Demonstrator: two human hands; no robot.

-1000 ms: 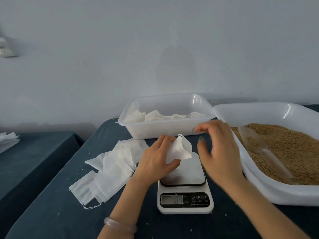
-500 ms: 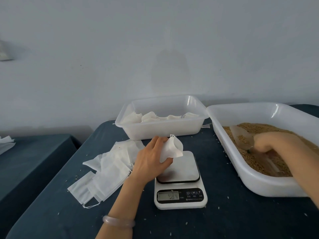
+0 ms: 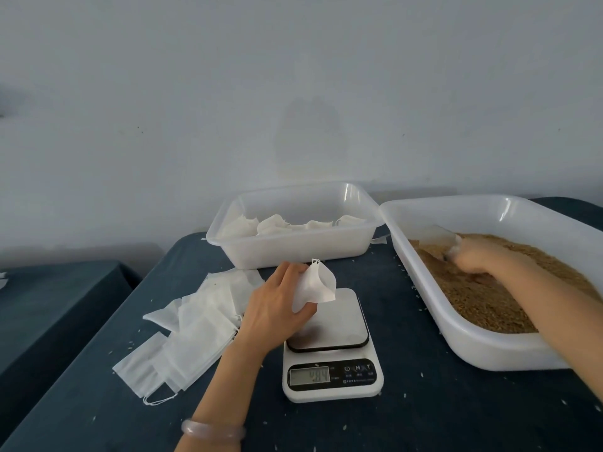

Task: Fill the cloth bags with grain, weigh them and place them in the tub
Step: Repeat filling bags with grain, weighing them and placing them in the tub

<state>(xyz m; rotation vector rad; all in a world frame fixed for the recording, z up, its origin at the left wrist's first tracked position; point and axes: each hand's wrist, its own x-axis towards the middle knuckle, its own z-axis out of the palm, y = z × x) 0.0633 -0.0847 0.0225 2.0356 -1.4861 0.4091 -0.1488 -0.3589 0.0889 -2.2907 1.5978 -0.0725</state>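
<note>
Where the scale (image 3: 331, 360) sits low at centre frame on the worktop (image 3: 424, 419), the left grip (image 3: 274, 308) pinches one side of a cloth bag (image 3: 318, 285) between thumb and fingers, its mouth gaping over the plate. Thin, limp and almost weightless while empty, it is best taken near the mouth; once filled it will likely sag and want support underneath. Spare bags (image 3: 195, 324) lie heaped at left. At right the right grip (image 3: 479, 256), blurred, looks curled round a clear scoop (image 3: 439, 236) in the grain (image 3: 483, 295). Beyond, the tub (image 3: 293, 252) holds filled bags (image 3: 270, 225)
</note>
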